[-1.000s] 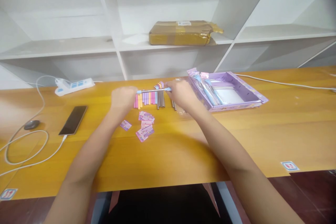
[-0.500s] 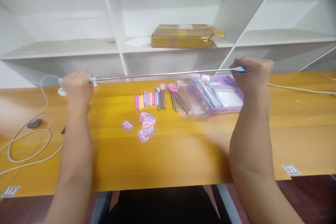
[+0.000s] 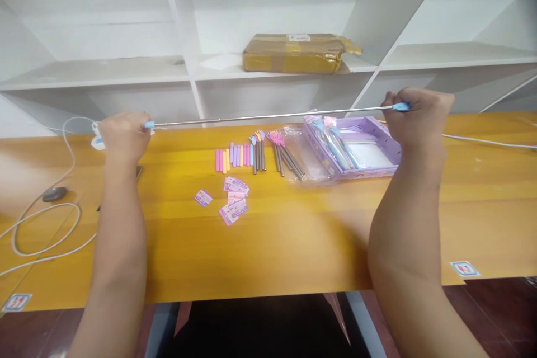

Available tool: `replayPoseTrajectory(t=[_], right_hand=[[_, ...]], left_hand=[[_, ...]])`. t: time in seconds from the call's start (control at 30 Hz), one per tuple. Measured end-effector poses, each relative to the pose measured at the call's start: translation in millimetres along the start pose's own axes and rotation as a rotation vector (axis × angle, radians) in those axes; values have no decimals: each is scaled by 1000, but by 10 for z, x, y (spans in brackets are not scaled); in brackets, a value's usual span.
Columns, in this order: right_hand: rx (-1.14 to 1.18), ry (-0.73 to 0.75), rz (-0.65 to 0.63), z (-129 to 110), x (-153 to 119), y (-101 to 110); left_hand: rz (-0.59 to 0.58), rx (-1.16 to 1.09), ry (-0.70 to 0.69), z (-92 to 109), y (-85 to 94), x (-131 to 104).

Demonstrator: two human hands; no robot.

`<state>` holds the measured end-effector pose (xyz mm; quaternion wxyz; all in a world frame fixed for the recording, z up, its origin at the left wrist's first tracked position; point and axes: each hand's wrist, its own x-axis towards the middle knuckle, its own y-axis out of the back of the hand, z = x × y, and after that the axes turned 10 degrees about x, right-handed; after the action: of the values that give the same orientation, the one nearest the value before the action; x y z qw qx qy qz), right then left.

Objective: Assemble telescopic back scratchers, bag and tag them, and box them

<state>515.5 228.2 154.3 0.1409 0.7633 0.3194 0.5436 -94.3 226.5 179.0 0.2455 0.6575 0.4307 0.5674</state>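
Observation:
A telescopic back scratcher with a thin silvery rod and blue ends is stretched out level above the table. My left hand is closed round its left end, where a bit of blue handle shows. At the other end, my right hand grips the light blue head, mostly hidden in the fingers. Below the rod lie several collapsed back scratchers with pink heads, and a smaller bunch with blue, yellow and purple heads. Beside these stand out short coloured handle sleeves in a row.
A purple open box holds bagged blue back scratchers; clear plastic bags lie alongside. Small printed cards are scattered mid-table. A mouse and white cable lie left. A taped carton sits on the shelf.
My right hand has moved to the right with the head, and the rod between my hands looks longer. My left hand has stayed nearly in place.

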Motion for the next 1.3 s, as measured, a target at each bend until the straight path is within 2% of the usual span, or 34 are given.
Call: replayPoseTrajectory(t=[0.27,0.6,1.1,1.3], right_hand=[[25,23,16,-62,-12,-38],[9,-49,33,-29,10,-78],[-58,-81,22,-59,33,-77],[-68,-85,2,-87,12,-45]], left_hand=[[0,6,-11,-50,-17,-2],[25,31,-18,37,67,-39],[-80,89,-20,137,110,-41],[-92,138,-42,34,151,-55]])
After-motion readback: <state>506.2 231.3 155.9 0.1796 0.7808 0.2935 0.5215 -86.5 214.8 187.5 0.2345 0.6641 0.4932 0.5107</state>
